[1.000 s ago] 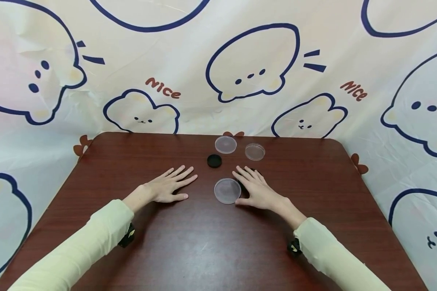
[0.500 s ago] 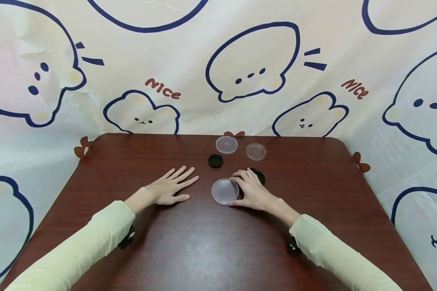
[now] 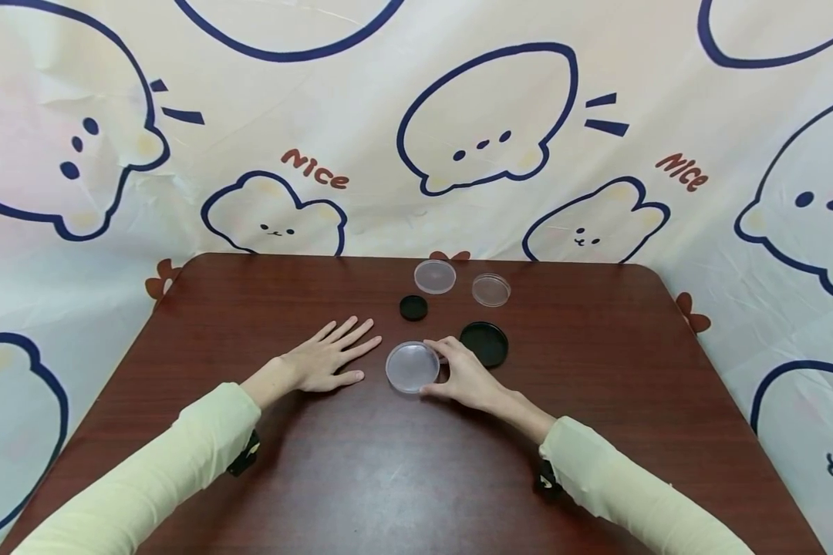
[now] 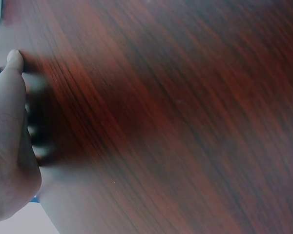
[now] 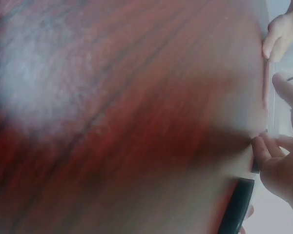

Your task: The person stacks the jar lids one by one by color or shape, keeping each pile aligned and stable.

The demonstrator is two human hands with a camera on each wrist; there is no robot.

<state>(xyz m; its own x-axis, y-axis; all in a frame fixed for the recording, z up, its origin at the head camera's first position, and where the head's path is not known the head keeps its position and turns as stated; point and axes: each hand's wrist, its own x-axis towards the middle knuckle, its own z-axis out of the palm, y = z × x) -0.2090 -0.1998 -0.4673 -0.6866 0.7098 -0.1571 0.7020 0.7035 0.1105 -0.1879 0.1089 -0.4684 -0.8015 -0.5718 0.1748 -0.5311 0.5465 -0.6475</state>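
Near the middle of the table in the head view lies a clear round petri dish (image 3: 412, 368). My right hand (image 3: 468, 375) grips its right edge, thumb at the near rim and fingers at the far rim. My left hand (image 3: 325, 361) rests flat to the left of the dish with fingers spread, apart from it. A large dark round dish (image 3: 484, 344) sits just behind my right hand; its end-on side (image 5: 237, 207) shows in the right wrist view. In the left wrist view, the left hand (image 4: 10, 131) is cut off at the frame's edge.
Farther back stand a small dark round dish (image 3: 413, 307) and two clear round dishes, one at the left (image 3: 435, 276) and another dish (image 3: 491, 290) at the right. The brown table (image 3: 382, 478) ends at a printed cloth (image 3: 375, 208) behind and on both sides.
My right hand has moved left, closed on the clear petri dish's edge and slid it left, uncovering the large dark dish. My left hand has stayed in place.
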